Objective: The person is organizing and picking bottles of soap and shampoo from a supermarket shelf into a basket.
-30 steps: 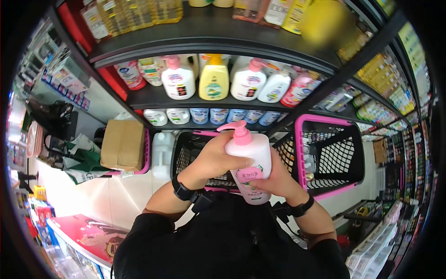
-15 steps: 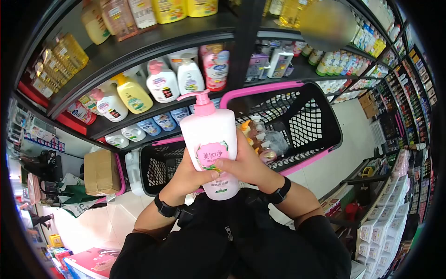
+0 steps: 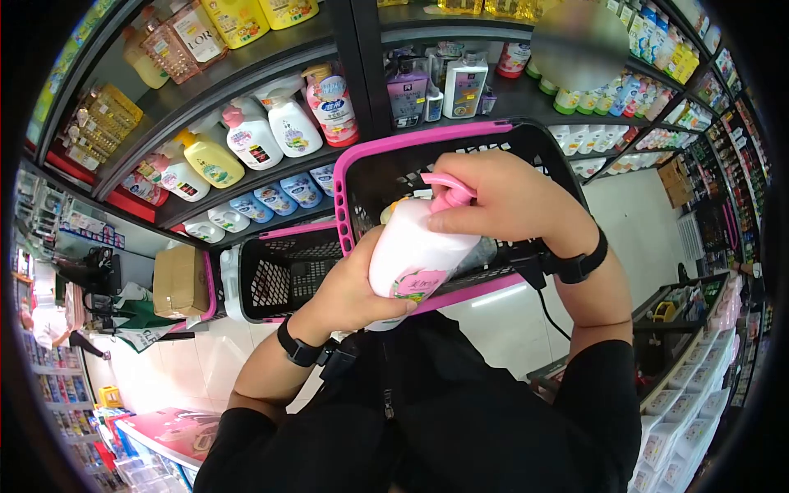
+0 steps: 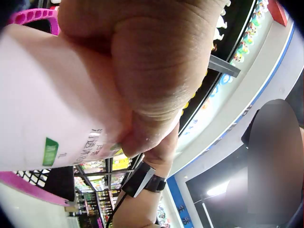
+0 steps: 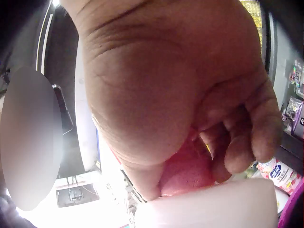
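Note:
A white pump bottle with a pink label is held tilted before the body, over the near edge of a black basket. My left hand grips its lower body, thumb across the front by the label. In the left wrist view the bottle's side fills the left, under the left hand. My right hand is curled round the pink pump head at the top. The right wrist view has the thumb and fingers of the right hand about the pink pump collar.
The black basket with a pink rim holds several items, partly hidden by the bottle. A second black basket stands left of it, beside a white jug and a cardboard box. Shelves of bottles, including a yellow pump bottle, rise in front.
The right hand has moved from the bottle's lower body up to its pump head, while the left still holds the body. The bottle now tilts, and the view has swung right toward the larger basket.

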A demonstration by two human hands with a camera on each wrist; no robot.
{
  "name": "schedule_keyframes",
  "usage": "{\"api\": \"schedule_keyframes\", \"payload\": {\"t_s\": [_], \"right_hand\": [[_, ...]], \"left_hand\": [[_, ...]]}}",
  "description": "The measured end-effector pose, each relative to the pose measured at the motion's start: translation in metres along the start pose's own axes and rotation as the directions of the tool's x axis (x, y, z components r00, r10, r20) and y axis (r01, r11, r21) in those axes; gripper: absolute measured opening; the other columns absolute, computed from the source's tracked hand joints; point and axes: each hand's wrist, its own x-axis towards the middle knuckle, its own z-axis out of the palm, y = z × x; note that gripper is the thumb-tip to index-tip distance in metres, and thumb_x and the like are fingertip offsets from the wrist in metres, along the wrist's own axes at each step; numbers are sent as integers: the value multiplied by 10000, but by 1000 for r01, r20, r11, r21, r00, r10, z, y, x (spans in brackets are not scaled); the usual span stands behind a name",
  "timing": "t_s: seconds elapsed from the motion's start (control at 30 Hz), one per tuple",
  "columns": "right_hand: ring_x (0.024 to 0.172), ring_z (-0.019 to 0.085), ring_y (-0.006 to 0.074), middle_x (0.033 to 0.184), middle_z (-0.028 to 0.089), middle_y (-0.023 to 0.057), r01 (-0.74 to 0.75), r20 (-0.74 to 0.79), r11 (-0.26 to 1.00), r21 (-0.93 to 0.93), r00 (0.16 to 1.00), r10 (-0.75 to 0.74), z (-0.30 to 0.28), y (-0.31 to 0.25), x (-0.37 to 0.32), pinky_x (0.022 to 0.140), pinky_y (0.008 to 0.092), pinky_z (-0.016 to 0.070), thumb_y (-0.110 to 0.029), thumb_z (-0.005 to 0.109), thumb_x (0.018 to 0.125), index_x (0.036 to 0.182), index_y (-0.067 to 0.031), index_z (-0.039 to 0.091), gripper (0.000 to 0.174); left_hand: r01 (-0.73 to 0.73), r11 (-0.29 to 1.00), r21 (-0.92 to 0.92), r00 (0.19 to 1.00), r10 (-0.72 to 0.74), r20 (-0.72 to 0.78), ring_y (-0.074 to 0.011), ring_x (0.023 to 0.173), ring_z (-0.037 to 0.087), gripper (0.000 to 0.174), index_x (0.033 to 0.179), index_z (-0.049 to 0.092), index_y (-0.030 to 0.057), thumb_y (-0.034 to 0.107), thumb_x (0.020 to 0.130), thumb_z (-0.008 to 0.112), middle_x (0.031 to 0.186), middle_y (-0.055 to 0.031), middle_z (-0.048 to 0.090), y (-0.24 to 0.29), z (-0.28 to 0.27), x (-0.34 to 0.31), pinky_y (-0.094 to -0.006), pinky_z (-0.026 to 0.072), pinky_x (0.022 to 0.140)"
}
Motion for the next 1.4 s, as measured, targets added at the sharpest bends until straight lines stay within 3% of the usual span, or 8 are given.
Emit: {"api": "schedule_keyframes", "payload": {"t_s": [0.27,0.5,0.7,0.93,1.07,1.2,1.33,1.4], "right_hand": [[609,600,310,676,586,121,11,20,999,-54,1000,-9,-2,11,-21,560,374,451,-336,811,769,814,-49,602,358],[610,621,338,666,603,122,-23,-47,951,-308,999,9,-4,24,-37,553,404,462,-322,809,742,784,-65,613,326],[650,639,379,667,627,150,-165,-8,859,-485,983,185,11,85,-35,581,473,479,-384,753,782,769,-66,573,366],[760,680,407,784,686,198,-95,277,813,-574,912,302,79,203,-35,694,514,533,-392,674,800,932,-44,616,377],[854,685,413,888,701,222,-115,397,811,-574,827,399,122,255,-37,759,512,542,-383,668,790,970,-36,635,392],[887,684,416,922,703,228,-71,484,823,-563,779,398,163,286,-40,798,505,542,-417,684,781,978,-35,642,432],[911,681,411,944,704,229,-43,568,847,-530,723,392,191,302,-44,807,499,539,-407,679,784,997,-24,642,440],[920,681,409,951,706,229,-48,605,858,-511,690,398,201,307,-49,807,498,538,-402,678,785,1012,-20,640,446]], "left_hand": [[-32,996,84,999,30,16,-225,1211,580,991,1470,358,19,141,640,885,1324,-129,571,-16,22,13,-372,465,1025],[-118,967,224,969,161,-187,-234,1225,571,721,1418,428,21,73,798,794,1301,-140,586,-89,15,4,-366,445,1058],[26,910,415,860,191,-473,-294,1132,610,392,1216,608,8,76,845,716,1196,-157,632,-120,-9,-47,-379,467,996],[329,938,-107,739,-326,-589,-221,982,661,333,1172,618,-19,129,888,708,1060,-130,688,-195,-2,-111,-338,524,870],[454,882,-125,641,-421,-642,-215,948,675,356,1178,618,-23,168,892,708,1020,-128,696,-240,2,-172,-333,531,857],[795,604,-51,450,-645,-618,-289,999,695,464,1186,628,-17,299,858,716,1014,-198,716,-258,16,-240,-373,541,872],[967,255,-15,205,-807,-553,-336,1042,682,540,1195,645,19,383,807,736,1035,-220,717,-313,64,-330,-427,533,909],[990,137,-20,113,-886,-450,-332,1040,680,401,1129,677,36,324,851,675,1018,-189,723,-319,92,-367,-445,532,910]]}}
